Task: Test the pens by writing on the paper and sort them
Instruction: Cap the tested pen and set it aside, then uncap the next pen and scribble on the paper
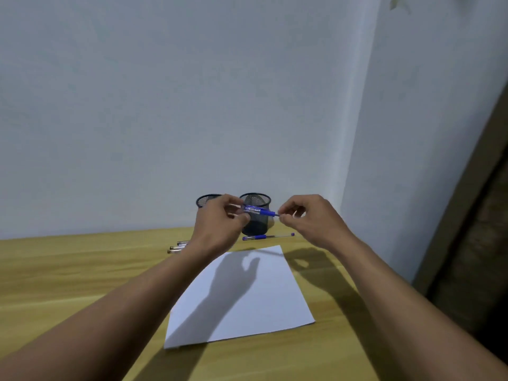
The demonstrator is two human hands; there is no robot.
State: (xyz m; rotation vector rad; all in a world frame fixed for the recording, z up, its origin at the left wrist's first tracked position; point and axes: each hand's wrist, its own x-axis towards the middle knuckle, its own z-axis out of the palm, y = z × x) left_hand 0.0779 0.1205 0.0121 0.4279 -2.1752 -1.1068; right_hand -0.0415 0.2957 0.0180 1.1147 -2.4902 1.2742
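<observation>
Across the lower half of the frame I see a wooden table [68,270], light yellow-brown with visible grain, pushed against a pale wall [165,105] that fills the whole upper part. At the right the wall turns a corner, and a dark door frame [472,202] runs down the far right edge.

I count one sheet of white paper [261,306], lying flat at lower centre, slightly skewed, with the shadows of my arms across it; I see no marks on it. Two black mesh cups [255,215] stand side by side at the back of the table near the wall, partly hidden behind my hands. One blue pen [268,236] lies on the table just in front of the right-hand cup. Three more pen ends [178,247] poke out left of my left wrist; the rest of them is hidden.

A fifth pen, the held pen [259,211], also blue, is in the air in front of the right-hand cup. My left hand [220,224] pinches its capped end, and my right hand [310,218] pinches the other end between fingertips.
</observation>
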